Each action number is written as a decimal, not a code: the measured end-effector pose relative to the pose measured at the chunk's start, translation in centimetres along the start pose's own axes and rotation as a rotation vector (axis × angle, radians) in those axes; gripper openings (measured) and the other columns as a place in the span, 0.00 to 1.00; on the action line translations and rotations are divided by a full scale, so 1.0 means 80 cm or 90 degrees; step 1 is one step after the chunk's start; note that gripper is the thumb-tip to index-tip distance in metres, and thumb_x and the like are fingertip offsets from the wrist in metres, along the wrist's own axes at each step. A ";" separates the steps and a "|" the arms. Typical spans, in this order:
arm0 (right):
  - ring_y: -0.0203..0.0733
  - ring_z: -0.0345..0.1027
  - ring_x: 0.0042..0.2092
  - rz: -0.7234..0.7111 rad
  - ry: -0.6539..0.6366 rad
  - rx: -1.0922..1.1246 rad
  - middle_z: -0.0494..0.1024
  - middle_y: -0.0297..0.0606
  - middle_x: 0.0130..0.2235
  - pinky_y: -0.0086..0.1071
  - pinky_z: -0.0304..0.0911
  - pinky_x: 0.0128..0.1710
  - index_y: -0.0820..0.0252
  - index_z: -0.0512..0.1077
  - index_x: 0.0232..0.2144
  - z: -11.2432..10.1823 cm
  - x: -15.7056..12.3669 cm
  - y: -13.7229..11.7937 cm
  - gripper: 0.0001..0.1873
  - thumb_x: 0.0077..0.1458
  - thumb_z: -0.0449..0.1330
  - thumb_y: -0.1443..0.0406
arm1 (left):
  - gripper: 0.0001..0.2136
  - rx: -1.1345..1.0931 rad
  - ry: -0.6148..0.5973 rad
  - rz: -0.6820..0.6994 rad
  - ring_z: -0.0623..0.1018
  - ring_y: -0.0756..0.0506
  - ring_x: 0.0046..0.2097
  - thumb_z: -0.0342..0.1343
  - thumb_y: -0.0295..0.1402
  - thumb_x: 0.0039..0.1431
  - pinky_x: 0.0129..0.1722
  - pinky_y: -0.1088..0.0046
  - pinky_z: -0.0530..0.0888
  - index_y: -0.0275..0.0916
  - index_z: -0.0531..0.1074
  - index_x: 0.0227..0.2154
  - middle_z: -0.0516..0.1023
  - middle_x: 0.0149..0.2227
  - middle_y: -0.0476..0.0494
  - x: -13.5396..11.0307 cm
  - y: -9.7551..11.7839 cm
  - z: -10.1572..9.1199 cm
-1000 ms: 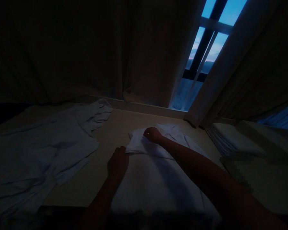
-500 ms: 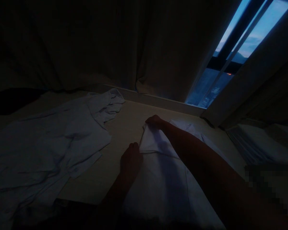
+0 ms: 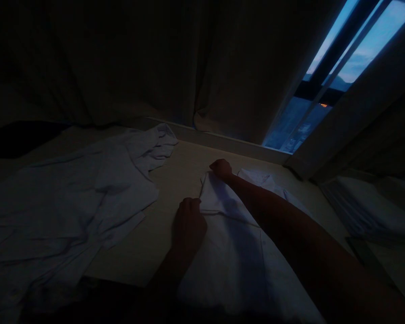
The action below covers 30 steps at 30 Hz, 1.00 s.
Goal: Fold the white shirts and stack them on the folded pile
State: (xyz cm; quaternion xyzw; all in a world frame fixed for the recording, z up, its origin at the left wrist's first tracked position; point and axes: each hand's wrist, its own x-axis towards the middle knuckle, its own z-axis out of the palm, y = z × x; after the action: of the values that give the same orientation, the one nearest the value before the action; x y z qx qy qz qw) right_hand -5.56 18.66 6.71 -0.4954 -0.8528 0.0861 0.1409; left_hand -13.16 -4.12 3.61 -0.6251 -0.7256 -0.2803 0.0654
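A white shirt (image 3: 222, 252) lies partly folded on the pale surface in front of me, its collar end toward the window side. My left hand (image 3: 189, 225) is closed at the shirt's left edge, beside the fold line, with its fingertips on the cloth. My right hand (image 3: 222, 169) reaches across the shirt and is closed at the far corner of the folded flap. Its fingertips are dim, so the exact pinch is hard to see. The right forearm covers part of the shirt and throws a shadow over it.
A second, crumpled white garment (image 3: 70, 193) is spread out at the left. Folded cloths (image 3: 367, 207) are stacked at the right. Dark curtains (image 3: 121, 58) hang behind, with a window (image 3: 310, 99) showing between them. The room is very dim.
My right hand has moved slightly up and right at the flap's corner. My left hand has shifted a little right along the shirt's edge. The view has tilted slightly.
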 end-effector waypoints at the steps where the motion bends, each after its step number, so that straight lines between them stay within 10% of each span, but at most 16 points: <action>1: 0.42 0.69 0.43 -0.007 0.006 -0.001 0.76 0.48 0.40 0.35 0.62 0.43 0.70 0.73 0.40 -0.002 -0.005 -0.001 0.15 0.65 0.51 0.64 | 0.13 -0.041 0.033 0.049 0.73 0.43 0.47 0.47 0.21 0.52 0.48 0.63 0.72 0.37 0.68 0.41 0.73 0.42 0.38 -0.001 0.003 -0.003; 5: 0.42 0.66 0.50 -0.086 0.008 0.001 0.75 0.49 0.47 0.34 0.56 0.51 0.66 0.73 0.45 -0.001 -0.037 -0.012 0.17 0.66 0.46 0.65 | 0.16 -0.068 0.022 0.214 0.67 0.41 0.59 0.45 0.27 0.60 0.61 0.55 0.62 0.36 0.68 0.49 0.72 0.54 0.36 -0.008 0.017 0.002; 10: 0.42 0.63 0.55 -0.215 -0.092 0.007 0.72 0.46 0.54 0.32 0.54 0.56 0.64 0.69 0.53 0.022 -0.076 -0.020 0.18 0.62 0.50 0.68 | 0.26 0.068 -0.173 0.108 0.56 0.37 0.66 0.44 0.44 0.63 0.65 0.49 0.50 0.37 0.60 0.60 0.61 0.64 0.35 -0.022 0.017 0.026; 14: 0.44 0.51 0.64 -0.288 -0.135 0.001 0.61 0.50 0.63 0.38 0.49 0.61 0.66 0.60 0.61 0.039 -0.091 -0.013 0.24 0.65 0.46 0.64 | 0.28 0.093 -0.177 0.087 0.52 0.37 0.68 0.42 0.46 0.63 0.66 0.50 0.45 0.36 0.57 0.62 0.57 0.66 0.34 -0.029 0.015 0.030; 23: 0.50 0.38 0.68 -0.247 -0.126 -0.010 0.49 0.41 0.68 0.51 0.40 0.63 0.56 0.48 0.66 0.035 -0.098 0.006 0.29 0.67 0.40 0.55 | 0.35 0.060 -0.172 0.107 0.48 0.35 0.69 0.45 0.53 0.59 0.66 0.52 0.48 0.36 0.53 0.64 0.50 0.68 0.33 -0.046 0.026 0.037; 30: 0.46 0.48 0.66 -0.101 0.075 0.083 0.57 0.48 0.65 0.45 0.43 0.64 0.64 0.55 0.63 -0.010 -0.132 0.060 0.28 0.67 0.40 0.55 | 0.33 0.074 -0.173 0.104 0.46 0.33 0.69 0.47 0.52 0.59 0.64 0.47 0.48 0.45 0.53 0.64 0.50 0.68 0.37 -0.049 0.028 0.040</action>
State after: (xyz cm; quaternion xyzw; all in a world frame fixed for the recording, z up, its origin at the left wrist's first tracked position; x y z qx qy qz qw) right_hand 3.58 11.83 4.49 -0.4204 -0.8722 0.1007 0.2288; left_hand -9.39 -5.82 -0.08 -0.7094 -0.6895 -0.1443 0.0255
